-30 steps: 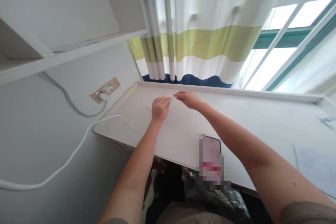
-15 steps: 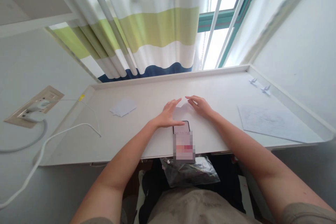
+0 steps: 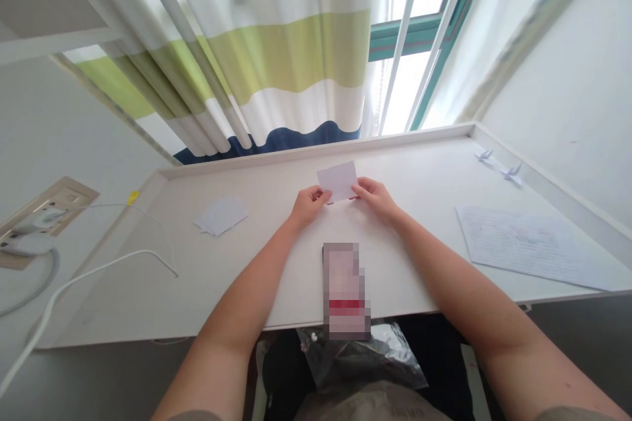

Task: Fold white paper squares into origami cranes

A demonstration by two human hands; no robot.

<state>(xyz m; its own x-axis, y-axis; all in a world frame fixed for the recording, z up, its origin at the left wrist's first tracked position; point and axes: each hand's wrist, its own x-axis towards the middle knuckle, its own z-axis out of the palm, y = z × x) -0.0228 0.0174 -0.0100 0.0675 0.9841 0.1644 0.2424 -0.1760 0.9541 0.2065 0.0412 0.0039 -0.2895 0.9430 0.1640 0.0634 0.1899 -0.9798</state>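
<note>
A small white sheet of paper [image 3: 338,180] is held up above the desk between my two hands. My left hand [image 3: 311,204] pinches its lower left corner. At the lower right side, my right hand [image 3: 374,197] grips the sheet with thumb and fingers. Below the hands a phone [image 3: 344,289], its screen blurred out, lies near the desk's front edge. Left of my left hand rests a small pile of white paper sheets [image 3: 222,216]. Two folded paper shapes with raised points [image 3: 511,173] stand at the right by the desk's rim.
A large printed sheet [image 3: 523,243] lies on the right of the white desk [image 3: 162,302]. White cables [image 3: 93,276] run from a wall socket [image 3: 47,220] over the left side. On my lap is a clear plastic bag [image 3: 365,358]. A striped curtain [image 3: 296,52] hangs behind.
Both hands now grip the paper, which is raised and faces me; before, the fingers were spread around it, low over the desk. My left hand has moved away from the phone. The view has shifted slightly.
</note>
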